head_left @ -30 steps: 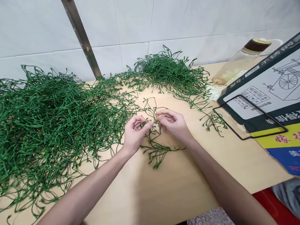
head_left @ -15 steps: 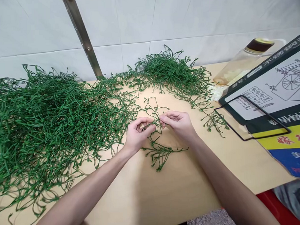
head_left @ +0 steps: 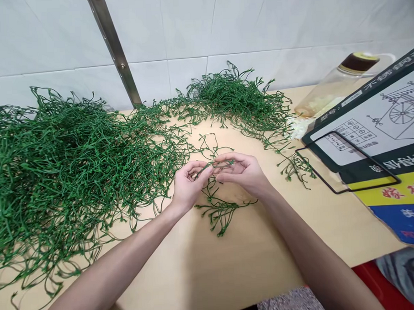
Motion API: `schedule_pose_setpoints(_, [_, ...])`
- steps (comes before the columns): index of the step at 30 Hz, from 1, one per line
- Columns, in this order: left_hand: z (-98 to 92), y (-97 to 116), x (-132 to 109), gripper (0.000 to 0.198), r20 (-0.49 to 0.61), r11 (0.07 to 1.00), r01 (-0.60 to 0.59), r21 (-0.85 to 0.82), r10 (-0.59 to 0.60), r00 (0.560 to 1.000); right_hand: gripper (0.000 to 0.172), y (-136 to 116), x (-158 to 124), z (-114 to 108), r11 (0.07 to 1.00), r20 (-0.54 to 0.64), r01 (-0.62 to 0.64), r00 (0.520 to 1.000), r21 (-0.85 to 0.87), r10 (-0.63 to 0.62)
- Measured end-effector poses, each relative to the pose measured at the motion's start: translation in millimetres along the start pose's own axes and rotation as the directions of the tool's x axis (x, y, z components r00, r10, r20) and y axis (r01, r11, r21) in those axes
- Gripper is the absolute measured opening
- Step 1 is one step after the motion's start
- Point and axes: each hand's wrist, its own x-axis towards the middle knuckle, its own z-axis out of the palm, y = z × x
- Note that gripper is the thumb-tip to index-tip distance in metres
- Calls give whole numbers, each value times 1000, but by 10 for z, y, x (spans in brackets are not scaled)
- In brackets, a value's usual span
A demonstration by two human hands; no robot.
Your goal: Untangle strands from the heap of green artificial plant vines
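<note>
My left hand point(head_left: 191, 182) pinches a thin green plastic plant sprig point(head_left: 229, 162) between thumb and fingers, just above the table. My right hand point(head_left: 244, 170) meets it fingertip to fingertip; its fingers curl round the sprig's budded end, and a gap shows between them and the thumb. Part of the sprig is hidden by the fingers. Below the hands a small branched green sprig point(head_left: 220, 211) lies on the table point(head_left: 239, 258). A few loose stems point(head_left: 206, 143) lie just beyond my fingers.
A large tangled heap of green sprigs point(head_left: 67, 170) covers the left side. A smaller pile point(head_left: 238, 96) sits against the tiled wall point(head_left: 256, 25). At right are a tilted clear bottle point(head_left: 331, 88), a printed cardboard box point(head_left: 384, 133), a black wire frame point(head_left: 366, 189) and a stray sprig point(head_left: 297, 169).
My right hand has shifted slightly left towards my left hand, and its thumb has parted from the fingers. The held sprig's budded end now lies across the right fingers.
</note>
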Motion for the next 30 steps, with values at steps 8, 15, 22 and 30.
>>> schedule_pose_setpoints(8, [0,1,-20,22,88,996,-72,55,67,994,28,-16,7,4,999,-91,39,995,1,-39])
schedule_pose_setpoints(15, [-25,6,-32,27,196,987,-121,109,98,976,24,-5,-13,-24,998,15,51,999,44,-52])
schedule_pose_setpoints(22, [-15,-1,-44,31,258,976,-115,184,65,964,29,-32,22,36,998,-146,32,989,61,-23])
schedule_pose_setpoints(30, [-16,-37,-50,22,183,982,-126,137,100,978,28,-10,27,73,995,-249,-28,967,98,52])
